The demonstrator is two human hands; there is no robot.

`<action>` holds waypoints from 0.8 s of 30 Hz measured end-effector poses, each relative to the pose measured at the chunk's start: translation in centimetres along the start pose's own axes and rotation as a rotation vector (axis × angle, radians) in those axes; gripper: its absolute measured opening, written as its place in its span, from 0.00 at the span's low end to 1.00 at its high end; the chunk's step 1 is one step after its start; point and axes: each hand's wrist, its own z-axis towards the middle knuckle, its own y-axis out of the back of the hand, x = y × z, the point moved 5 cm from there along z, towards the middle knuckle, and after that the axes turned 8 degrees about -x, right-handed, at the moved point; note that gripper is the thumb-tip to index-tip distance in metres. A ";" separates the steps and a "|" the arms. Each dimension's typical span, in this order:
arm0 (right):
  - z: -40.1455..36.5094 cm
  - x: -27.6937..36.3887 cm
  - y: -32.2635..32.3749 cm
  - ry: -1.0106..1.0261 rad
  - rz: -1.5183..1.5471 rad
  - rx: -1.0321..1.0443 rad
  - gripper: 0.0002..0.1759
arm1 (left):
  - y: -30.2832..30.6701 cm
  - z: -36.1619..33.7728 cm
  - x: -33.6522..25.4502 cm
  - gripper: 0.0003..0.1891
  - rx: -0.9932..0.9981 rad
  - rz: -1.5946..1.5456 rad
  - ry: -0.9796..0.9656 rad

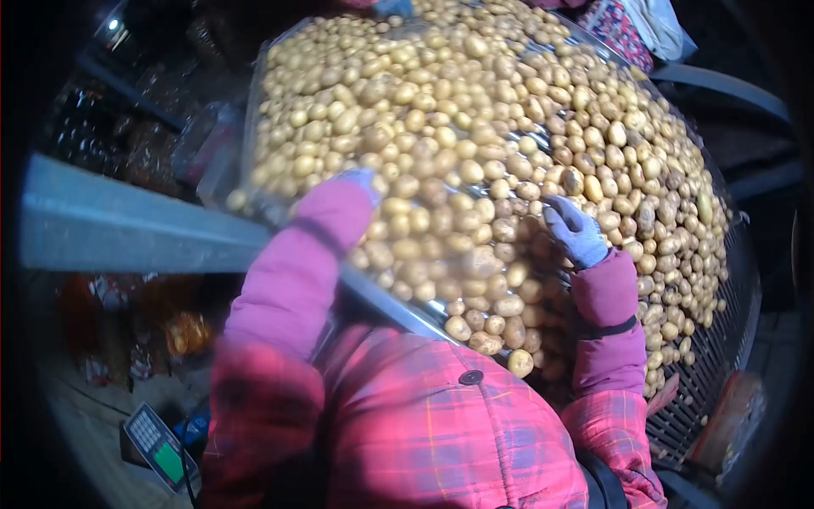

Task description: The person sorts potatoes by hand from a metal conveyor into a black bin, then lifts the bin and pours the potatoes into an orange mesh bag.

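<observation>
A wide spread of small, pale yellow-brown potatoes (424, 140) covers the sorting table in front of me. My left hand (360, 180), in a light glove, reaches over the potatoes at the table's left side. It is blurred, and its fingers are mostly hidden beyond the purple sleeve. My right hand (578, 235), in a grey-lavender glove, is low over the potatoes right of the middle. Its fingers point left and are a little apart, with no potato visible between them. A darker potato (572, 181) lies just beyond its fingertips.
A blue-grey metal beam (136, 220) comes in from the left. The table's metal edge (394, 307) runs close to my body. A black slatted grate (733, 318) shows at right. A scale display (161, 445) stands at lower left. Another person's gloved hand (393, 8) is at the far edge.
</observation>
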 end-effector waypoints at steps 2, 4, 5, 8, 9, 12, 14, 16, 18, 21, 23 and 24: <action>0.0 -0.7 0.2 0.029 -0.030 0.010 0.20 | 0.7 -0.3 -1.3 0.32 0.105 0.117 0.047; 0.5 -0.7 0.7 0.024 -0.033 -0.004 0.20 | 2.6 -0.5 -2.9 0.27 0.142 0.107 0.134; 0.9 -0.7 1.0 0.031 -0.041 -0.015 0.21 | 2.9 -0.3 -3.2 0.23 0.169 0.092 0.227; 3.2 -2.0 3.1 0.083 -0.178 -0.200 0.21 | 2.6 0.9 -3.9 0.21 0.235 0.066 0.241; 3.9 -1.2 4.3 0.126 -0.250 -0.267 0.21 | 3.0 0.8 -4.5 0.20 0.267 0.101 0.289; 6.3 -5.1 6.0 0.108 -0.711 -0.348 0.19 | 2.1 -0.4 -4.1 0.35 0.257 0.035 0.233; 6.7 -4.7 4.4 0.233 -0.877 -0.278 0.15 | 0.4 -0.5 -2.3 0.35 0.200 0.053 0.044; 7.1 -4.2 2.9 0.291 -0.849 -0.224 0.16 | 0.8 -0.4 -2.5 0.37 0.184 0.057 0.049; 8.2 -3.1 1.3 0.142 -0.819 -0.133 0.19 | 1.4 0.9 -2.3 0.41 0.337 0.048 0.212; 8.6 -1.3 -0.9 -0.004 -0.740 -0.076 0.22 | 0.1 0.7 -1.3 0.41 0.170 0.086 0.158; 9.0 -4.7 -4.8 0.403 -0.785 -0.039 0.25 | 1.5 0.4 -2.5 0.42 0.167 0.081 0.146; 8.7 -2.7 -4.1 0.273 -0.724 -0.015 0.26 | 1.9 0.4 -2.6 0.41 0.193 0.030 0.205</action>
